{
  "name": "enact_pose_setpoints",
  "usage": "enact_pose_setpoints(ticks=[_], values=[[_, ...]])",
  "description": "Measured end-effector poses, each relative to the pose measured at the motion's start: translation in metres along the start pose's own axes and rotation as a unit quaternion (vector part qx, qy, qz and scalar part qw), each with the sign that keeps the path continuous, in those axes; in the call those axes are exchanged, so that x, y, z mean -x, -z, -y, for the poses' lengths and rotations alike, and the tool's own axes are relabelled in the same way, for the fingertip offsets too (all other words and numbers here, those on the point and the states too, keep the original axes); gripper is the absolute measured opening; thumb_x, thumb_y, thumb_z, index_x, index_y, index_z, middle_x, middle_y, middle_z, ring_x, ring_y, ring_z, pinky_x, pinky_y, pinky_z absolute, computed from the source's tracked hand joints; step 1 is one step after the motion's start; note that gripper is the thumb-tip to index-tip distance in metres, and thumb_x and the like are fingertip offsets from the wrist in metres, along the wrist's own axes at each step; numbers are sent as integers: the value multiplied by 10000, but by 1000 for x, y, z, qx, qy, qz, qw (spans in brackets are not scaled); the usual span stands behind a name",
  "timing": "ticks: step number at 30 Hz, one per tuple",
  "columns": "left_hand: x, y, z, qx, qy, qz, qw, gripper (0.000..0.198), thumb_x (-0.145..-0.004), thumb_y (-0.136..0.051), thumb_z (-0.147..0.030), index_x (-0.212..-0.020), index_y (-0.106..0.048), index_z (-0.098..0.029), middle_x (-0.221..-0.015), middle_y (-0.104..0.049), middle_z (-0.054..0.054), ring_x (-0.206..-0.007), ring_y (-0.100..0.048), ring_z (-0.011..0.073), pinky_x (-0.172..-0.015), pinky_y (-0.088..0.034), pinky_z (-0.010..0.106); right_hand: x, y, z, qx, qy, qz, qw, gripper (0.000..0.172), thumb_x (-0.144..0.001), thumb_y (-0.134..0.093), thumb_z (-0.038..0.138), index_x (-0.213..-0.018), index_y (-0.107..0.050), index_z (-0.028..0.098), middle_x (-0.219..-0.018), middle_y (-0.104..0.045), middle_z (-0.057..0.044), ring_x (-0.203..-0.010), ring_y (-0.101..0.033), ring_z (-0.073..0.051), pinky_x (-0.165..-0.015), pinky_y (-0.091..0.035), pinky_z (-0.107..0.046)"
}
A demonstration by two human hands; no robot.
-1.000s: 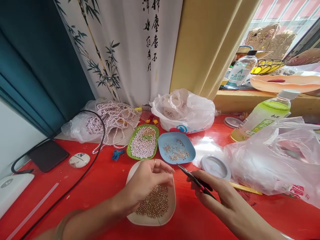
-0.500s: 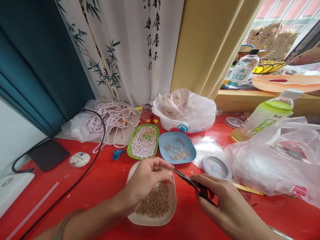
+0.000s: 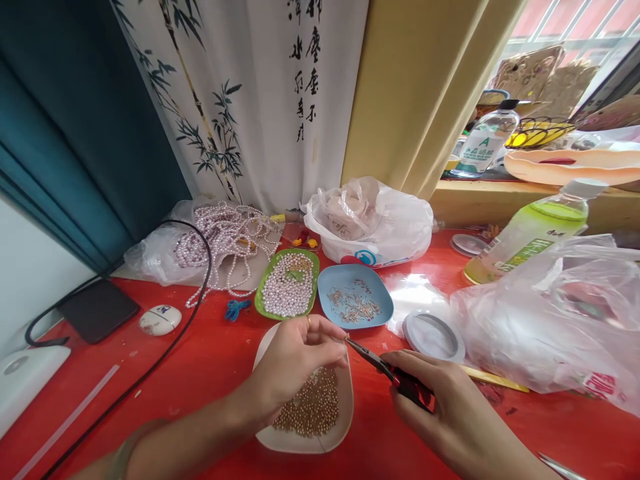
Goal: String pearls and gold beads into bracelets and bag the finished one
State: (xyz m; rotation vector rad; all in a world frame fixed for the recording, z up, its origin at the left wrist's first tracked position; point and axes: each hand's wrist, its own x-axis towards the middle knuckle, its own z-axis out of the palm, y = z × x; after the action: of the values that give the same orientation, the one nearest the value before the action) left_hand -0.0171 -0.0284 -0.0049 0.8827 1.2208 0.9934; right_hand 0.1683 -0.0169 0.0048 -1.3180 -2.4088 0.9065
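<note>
My right hand [image 3: 435, 393] is wrapped round the handles of needle-nose pliers [image 3: 375, 362], whose tips point left. Those tips meet the fingertips of my left hand [image 3: 305, 353], where thumb and forefinger pinch a tiny piece too small to name. Below the left hand lies a white tray [image 3: 344, 417] of small gold beads [image 3: 310, 407]. Behind it, a blue dish [image 3: 327, 283] holds thin metal bits [image 3: 357, 307], and a green dish [image 3: 314, 270] holds pale pink pearl beads [image 3: 285, 293].
Strands of pearl beads [image 3: 220, 233] lie at the back left, near a black cable [image 3: 200, 293], a phone [image 3: 100, 309] and a mouse [image 3: 160, 320]. To the right are a round lid [image 3: 433, 335], a plastic bag [image 3: 540, 320] and a green-labelled bottle [image 3: 530, 233].
Both hands stay almost in place, with the pliers' tips still at the left fingertips. The view has shifted very slightly.
</note>
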Motion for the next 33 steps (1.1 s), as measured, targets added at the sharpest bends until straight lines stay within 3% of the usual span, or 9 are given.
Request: enact_pose_setpoints(ticks=[25, 33], values=[[1, 1, -3, -19, -29, 15, 999, 116, -646, -604, -135, -760, -622, -140, -669, -639, 25, -655, -587, 130, -662, -461, 255, 2, 1, -6, -13, 27, -37, 999, 202, -638, -427, 84, -692, -591, 190, -551, -543, 6, -483, -434, -124, -447, -317, -231], [2, 0, -2, -26, -27, 12, 999, 122, -641, -611, -146, -762, -622, -136, -663, -621, 20, -634, -574, 126, -644, -454, 255, 1, -2, -8, 52, 29, -9, 998, 169, -645, -395, 70, -648, -520, 184, -520, -454, 24, -465, -373, -113, -440, -273, -236]])
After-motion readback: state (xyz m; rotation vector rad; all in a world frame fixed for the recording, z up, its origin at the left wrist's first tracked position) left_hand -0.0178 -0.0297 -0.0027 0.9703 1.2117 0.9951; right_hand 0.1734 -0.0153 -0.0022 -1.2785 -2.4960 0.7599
